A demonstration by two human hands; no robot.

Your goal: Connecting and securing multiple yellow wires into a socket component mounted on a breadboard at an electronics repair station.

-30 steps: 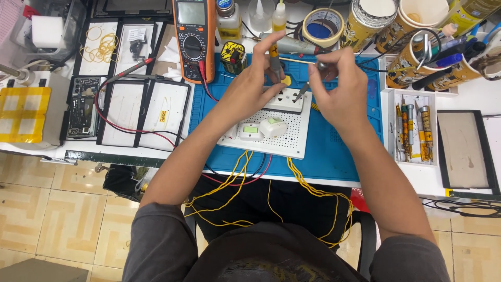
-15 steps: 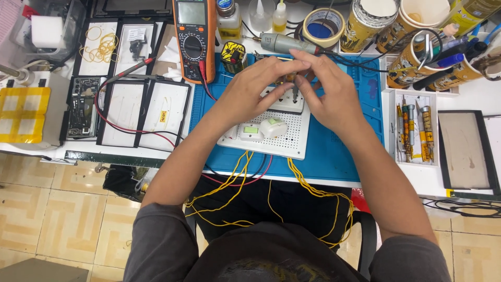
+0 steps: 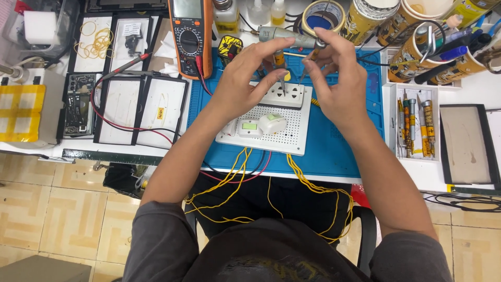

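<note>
Both hands (image 3: 292, 78) pinch thin probes over the white socket (image 3: 282, 95).

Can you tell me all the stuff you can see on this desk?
Mat: one, blue, middle of the desk.
Board: one, white with holes, on the mat.
Socket: one, white, top of the board, under the hands.
Switch: one, white with a green patch, on the board.
Wires: several, yellow, hanging off the desk's near edge.
Multimeter: one, orange and black, left of the mat.
Tape roll: one, pale with a blue middle, at the back.
Cans: several, yellow, back right, holding pens.
Tray: one, white, right, with small tools.
Left hand: one, holding a thin probe over the socket.
Right hand: one, holding another probe.
</note>
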